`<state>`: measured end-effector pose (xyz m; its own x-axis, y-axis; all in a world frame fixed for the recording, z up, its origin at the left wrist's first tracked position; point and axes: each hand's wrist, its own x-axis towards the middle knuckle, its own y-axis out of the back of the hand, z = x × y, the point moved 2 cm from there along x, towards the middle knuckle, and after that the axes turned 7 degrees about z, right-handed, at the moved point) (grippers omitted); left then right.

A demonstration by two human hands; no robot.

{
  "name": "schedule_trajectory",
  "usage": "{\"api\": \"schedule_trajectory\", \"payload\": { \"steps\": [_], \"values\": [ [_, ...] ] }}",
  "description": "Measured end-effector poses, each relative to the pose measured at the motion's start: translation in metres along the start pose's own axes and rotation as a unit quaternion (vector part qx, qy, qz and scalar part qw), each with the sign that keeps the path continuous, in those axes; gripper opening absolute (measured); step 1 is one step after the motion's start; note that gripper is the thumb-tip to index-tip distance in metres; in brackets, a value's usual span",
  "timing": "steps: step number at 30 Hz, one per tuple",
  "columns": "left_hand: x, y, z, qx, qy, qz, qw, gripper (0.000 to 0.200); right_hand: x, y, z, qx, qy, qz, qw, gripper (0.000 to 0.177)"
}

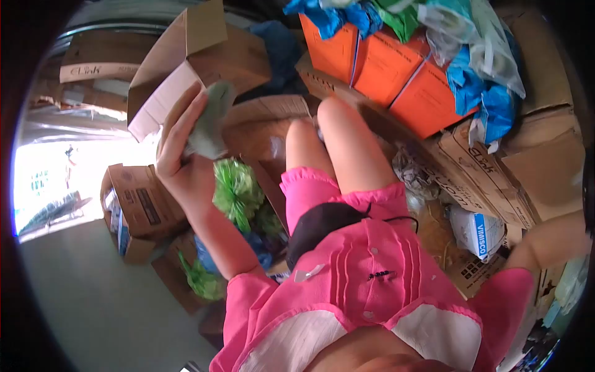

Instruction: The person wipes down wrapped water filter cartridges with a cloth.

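My left hand (180,130) is raised at the upper left, its fingers round a soft grey-green item (214,121) that looks like cloth or a small pouch. Behind it stands an open cardboard box (242,59). My right arm stretches to the right edge, where the hand is cut off from view. On my lap lies a black cap or mask-like item (322,226), with a thin cord trailing from it. A small black beaded item (380,275) rests on the pink shirt front.
Orange boxes (384,68) with blue and clear plastic bags (486,93) on them are at the upper right. Green bags (237,189) sit in a carton at the left. A white VIMISCO packet (477,232) lies at the right among cartons. Another carton (145,201) stands near the bright opening.
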<state>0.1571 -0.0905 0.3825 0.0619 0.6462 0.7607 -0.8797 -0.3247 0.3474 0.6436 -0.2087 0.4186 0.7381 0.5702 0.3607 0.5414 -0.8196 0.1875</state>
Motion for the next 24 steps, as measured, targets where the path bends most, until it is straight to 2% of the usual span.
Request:
{"api": "schedule_trajectory", "payload": {
  "steps": [1,3,5,7,9,10,11,13,16,17,18,20,21,22,23,24],
  "values": [
    [0.012,-0.015,-0.001,-0.012,0.026,0.019,0.999,0.045,-0.018,-0.015,-0.010,0.049,-0.031,0.002,0.998,0.075],
    [0.041,-0.044,-0.014,-0.096,-0.035,-0.001,0.995,0.041,-0.049,-0.052,-0.030,0.142,-0.102,0.003,0.985,0.071],
    [0.065,-0.072,-0.021,-0.169,-0.045,0.000,0.985,0.039,-0.069,-0.093,-0.047,0.213,-0.174,0.004,0.961,0.067],
    [0.093,-0.089,-0.032,-0.132,-0.132,0.002,0.982,0.041,-0.084,-0.139,-0.064,0.287,-0.249,0.006,0.925,0.064],
    [0.115,-0.102,-0.038,-0.127,-0.051,0.007,0.991,0.041,-0.073,-0.192,-0.081,0.344,-0.335,-0.018,0.877,0.062],
    [0.126,-0.109,-0.049,-0.205,-0.016,0.001,0.979,0.058,-0.051,-0.216,-0.091,0.344,-0.369,-0.049,0.862,0.057],
    [0.143,-0.117,-0.059,-0.242,-0.032,-0.022,0.969,0.060,-0.030,-0.241,-0.101,0.342,-0.403,-0.080,0.845,0.058],
    [0.173,-0.123,-0.071,-0.298,-0.038,-0.061,0.952,0.066,0.000,-0.286,-0.111,0.413,-0.400,-0.116,0.810,0.056],
    [0.205,-0.141,-0.058,-0.241,-0.123,-0.125,0.954,0.064,0.022,-0.337,-0.152,0.391,-0.493,-0.122,0.767,0.054],
    [0.211,-0.142,-0.048,-0.207,-0.160,-0.118,0.958,0.047,0.021,-0.342,-0.161,0.392,-0.524,-0.120,0.746,0.054],
    [0.231,-0.143,-0.045,-0.181,-0.165,-0.110,0.963,0.040,0.024,-0.339,-0.159,0.404,-0.513,-0.178,0.736,0.057],
    [0.276,-0.151,-0.049,-0.133,-0.162,-0.077,0.975,0.031,0.020,-0.339,-0.155,0.353,-0.565,-0.203,0.718,0.057],
    [0.296,-0.160,-0.055,-0.109,-0.151,-0.047,0.981,0.028,0.023,-0.335,-0.157,0.286,-0.547,-0.239,0.750,0.057],
    [0.313,-0.165,-0.060,-0.114,-0.095,-0.042,0.988,0.028,0.028,-0.336,-0.175,0.279,-0.578,-0.209,0.738,0.053],
    [0.322,-0.163,-0.062,-0.118,-0.043,-0.036,0.991,0.028,0.033,-0.335,-0.183,0.306,-0.572,-0.230,0.726,0.053],
    [0.322,-0.155,-0.054,-0.133,-0.024,-0.075,0.988,0.027,0.036,-0.331,-0.182,0.332,-0.563,-0.251,0.714,0.053]
  ]
}}
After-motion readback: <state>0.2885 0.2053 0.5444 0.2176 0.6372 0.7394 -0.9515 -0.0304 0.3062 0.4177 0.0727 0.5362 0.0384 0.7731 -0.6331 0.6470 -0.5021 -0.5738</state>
